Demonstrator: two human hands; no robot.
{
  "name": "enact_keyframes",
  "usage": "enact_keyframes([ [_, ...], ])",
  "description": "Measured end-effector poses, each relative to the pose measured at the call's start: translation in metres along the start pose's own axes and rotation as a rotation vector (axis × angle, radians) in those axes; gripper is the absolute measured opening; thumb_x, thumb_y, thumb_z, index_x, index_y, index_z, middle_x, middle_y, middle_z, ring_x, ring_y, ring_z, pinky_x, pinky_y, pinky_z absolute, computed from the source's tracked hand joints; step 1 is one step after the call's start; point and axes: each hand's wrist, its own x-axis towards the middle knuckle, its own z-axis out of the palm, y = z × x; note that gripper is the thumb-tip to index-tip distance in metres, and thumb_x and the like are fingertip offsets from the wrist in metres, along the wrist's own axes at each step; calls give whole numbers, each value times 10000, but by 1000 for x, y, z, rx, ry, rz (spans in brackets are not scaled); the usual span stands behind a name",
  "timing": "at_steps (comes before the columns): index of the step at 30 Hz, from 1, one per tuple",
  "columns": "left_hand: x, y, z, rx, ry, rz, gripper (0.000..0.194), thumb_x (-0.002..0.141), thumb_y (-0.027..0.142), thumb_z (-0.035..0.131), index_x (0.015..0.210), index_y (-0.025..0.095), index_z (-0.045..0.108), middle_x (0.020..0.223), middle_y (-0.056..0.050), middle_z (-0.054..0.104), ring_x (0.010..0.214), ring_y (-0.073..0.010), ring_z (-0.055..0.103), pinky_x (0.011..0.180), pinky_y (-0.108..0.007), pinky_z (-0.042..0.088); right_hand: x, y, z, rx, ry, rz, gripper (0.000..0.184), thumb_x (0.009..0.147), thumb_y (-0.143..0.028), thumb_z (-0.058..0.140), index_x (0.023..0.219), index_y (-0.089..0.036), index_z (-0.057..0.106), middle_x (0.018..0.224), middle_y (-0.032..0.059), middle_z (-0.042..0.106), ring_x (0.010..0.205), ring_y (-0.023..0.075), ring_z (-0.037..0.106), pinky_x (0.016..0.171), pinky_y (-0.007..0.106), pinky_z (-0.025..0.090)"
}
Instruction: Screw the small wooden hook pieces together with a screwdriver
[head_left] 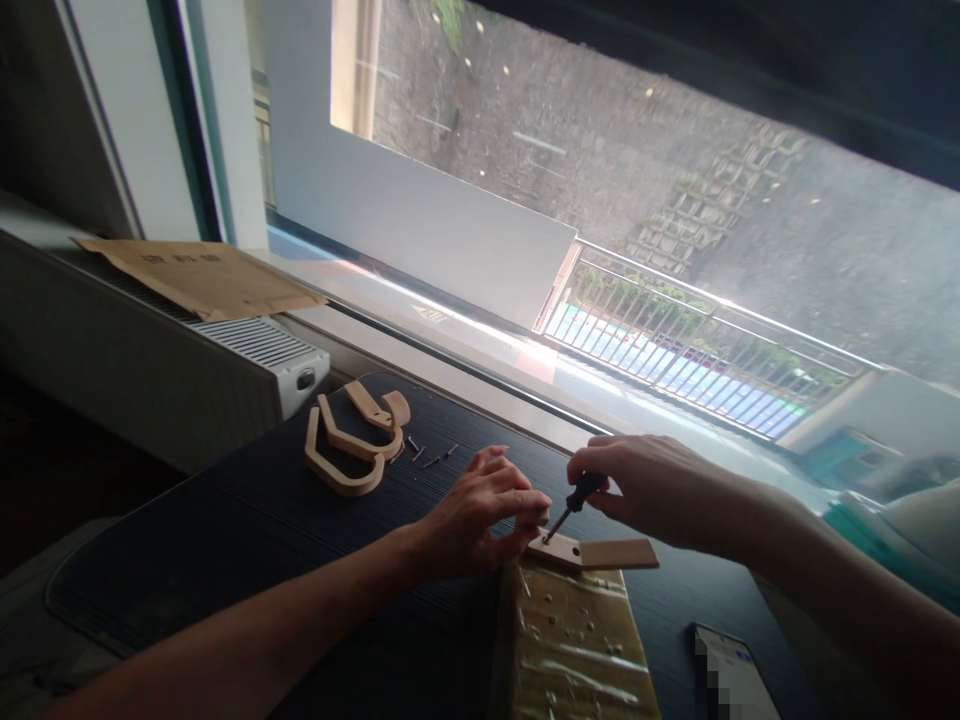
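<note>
My right hand [626, 485] grips the dark handle of a screwdriver [574, 503] from above. Its tip meets a screw [546, 540] in a bent wooden hook [615, 553], near the hook's left end; a second dark hole shows to the right of it. The hook lies across the end of a block wrapped in clear tape [574, 640], which has several small holes in its top. With fingers closed round the hook's left end, my left hand [491, 510] holds it on the block. The fingertips partly cover that end.
On the dark table [247, 560], several wooden hooks [352, 445] lie at the far left, beside several loose screws [431, 458]. A phone [739, 670] rests at the right. Beyond are a radiator [225, 360] with a brown paper envelope [202, 275] and a window.
</note>
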Motion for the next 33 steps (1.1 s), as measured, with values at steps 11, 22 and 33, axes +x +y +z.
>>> enact_keyframes([
  [11, 0, 0, 0, -5, 10, -7, 243, 839, 234, 564, 1081, 231, 584, 886, -3, 626, 868, -149, 571, 1071, -442, 228, 0, -3, -2, -27, -44, 78, 195, 846, -373, 532, 965, -261, 638, 777, 3, 659, 662, 149, 575, 558, 266, 361],
  [22, 0, 0, 0, 2, -5, -11, 237, 848, 232, 557, 1083, 225, 582, 897, -1, 624, 885, -147, 569, 1078, -426, 221, 0, -2, -2, 24, -39, 67, 161, 854, -365, 501, 882, -264, 623, 732, -15, 637, 602, 124, 534, 510, 245, 334],
  [33, 1, 1, 1, 11, 4, 1, 231, 849, 242, 561, 1078, 226, 589, 903, -4, 620, 879, -148, 568, 1071, -430, 233, -2, 1, -1, 20, 1, 21, 157, 847, -315, 504, 916, -291, 643, 808, -17, 655, 668, 134, 561, 585, 266, 369],
])
